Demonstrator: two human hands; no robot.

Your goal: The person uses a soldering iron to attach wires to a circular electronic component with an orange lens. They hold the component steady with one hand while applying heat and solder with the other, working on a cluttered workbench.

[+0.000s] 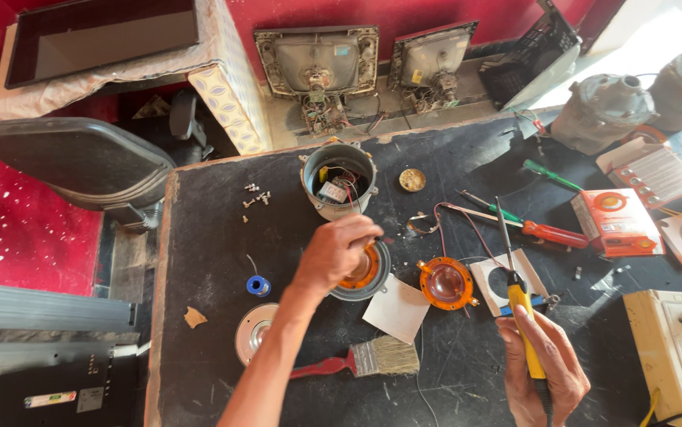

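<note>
Nearest the camera, the right hand (pixel 543 364) has its fingers closed around the yellow-handled soldering iron (pixel 517 300), tip pointing away, while a red-handled flat paintbrush (pixel 357 361) lies to its left on the black worktable (pixel 214 237). Farther out, the left hand (pixel 335 251) rests with fingers curled on the round grey metal driver with orange centre (pixel 365 273), beside a separate orange round diaphragm (pixel 445 282). Beyond stands an open grey cylindrical housing with wiring inside (pixel 339 178).

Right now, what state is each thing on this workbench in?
Left hand: closed on the round speaker part, pressing it to the table.
Right hand: gripping the yellow-handled soldering iron, tip raised.
Grey metal housing: upright, open, wires showing inside.
Orange dome: loose, lying on the table.
Red screwdriver: lying flat, untouched.
Paintbrush: lying flat.
</note>
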